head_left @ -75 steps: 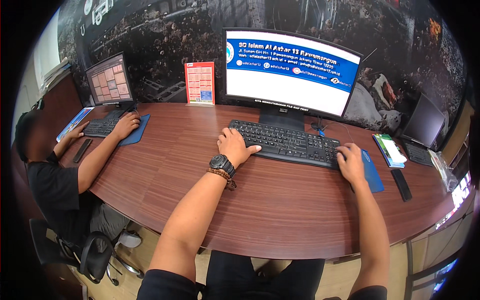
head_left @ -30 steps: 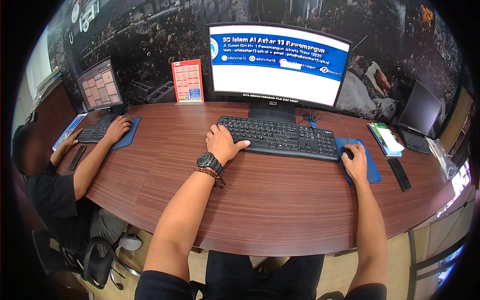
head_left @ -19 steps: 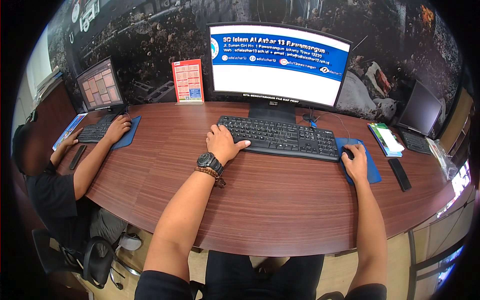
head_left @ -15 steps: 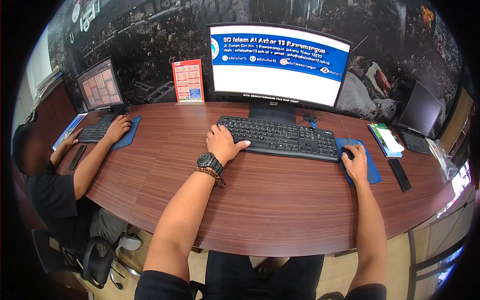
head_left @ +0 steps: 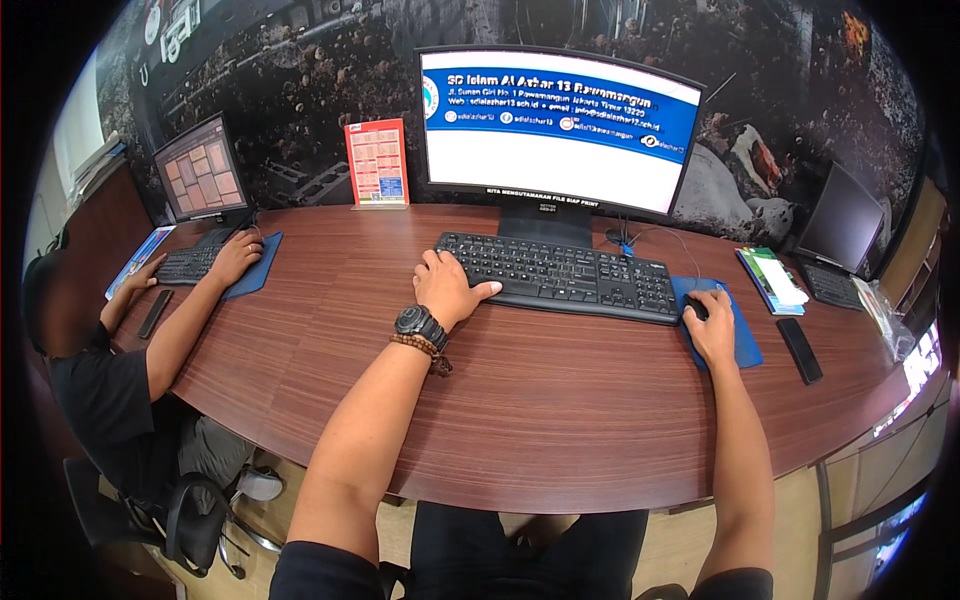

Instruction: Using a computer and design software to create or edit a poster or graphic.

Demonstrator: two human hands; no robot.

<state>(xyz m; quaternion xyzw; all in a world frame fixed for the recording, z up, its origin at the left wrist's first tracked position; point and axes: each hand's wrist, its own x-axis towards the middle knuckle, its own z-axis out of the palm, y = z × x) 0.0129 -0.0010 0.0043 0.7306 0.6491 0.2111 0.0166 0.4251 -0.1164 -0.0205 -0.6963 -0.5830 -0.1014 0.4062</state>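
Note:
My left hand (head_left: 448, 290) rests at the left end of a black keyboard (head_left: 570, 272), fingers over its edge keys and thumb stretched out along the near edge. It grips nothing. A dark watch (head_left: 418, 322) and brown beads (head_left: 415, 344) circle that wrist. On the right, my right hand (head_left: 712, 330) is curved over a black computer mouse (head_left: 694, 307), partly hidden under the fingers, on a blue mouse pad (head_left: 744, 342). Behind the keyboard stands a monitor (head_left: 560, 165) showing a blue banner with white lettering on a white page.
To the right lie a black phone (head_left: 799, 350), a stack of booklets (head_left: 768, 277) and a laptop (head_left: 842, 220). A red-bordered calendar (head_left: 377, 165) stands left of the monitor. Farther left, another person's hands (head_left: 236, 257) work at a keyboard and mouse pad. The wooden desk (head_left: 550, 420) has a curved front edge.

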